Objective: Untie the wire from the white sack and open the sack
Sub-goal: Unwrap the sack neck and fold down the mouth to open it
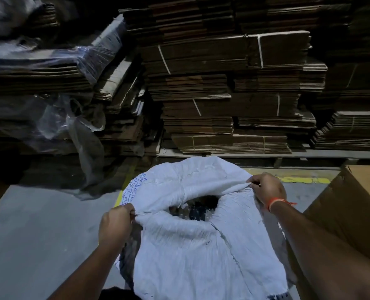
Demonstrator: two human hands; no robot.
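The white sack [201,245] stands upright on the grey floor [39,224] directly in front of the person, its mouth facing up toward the camera. No wire shows anywhere around the neck, so the tie appears to be off, and what remains is the opening.

The left hand [114,224] is clamped on a bunched fold of the rim at the near-left side of the mouth. The right hand [266,189], with an orange thread at the wrist, is clamped on the rim at the far-right side. The two grips sit on opposite edges of the dark opening [194,206], which lies between them and is only partly spread; something glints inside, too dim to name.

The line between the hands runs diagonally, from lower left to upper right, and the mouth's long axis roughly follows that line. By my reading, widening it calls for drawing the hands further apart, or for regripping on the slack near and far edges, which sag inward.

An open cardboard box [353,213] sits just beside the sack on the right, and stacks of flattened cartons [223,94] rise behind.
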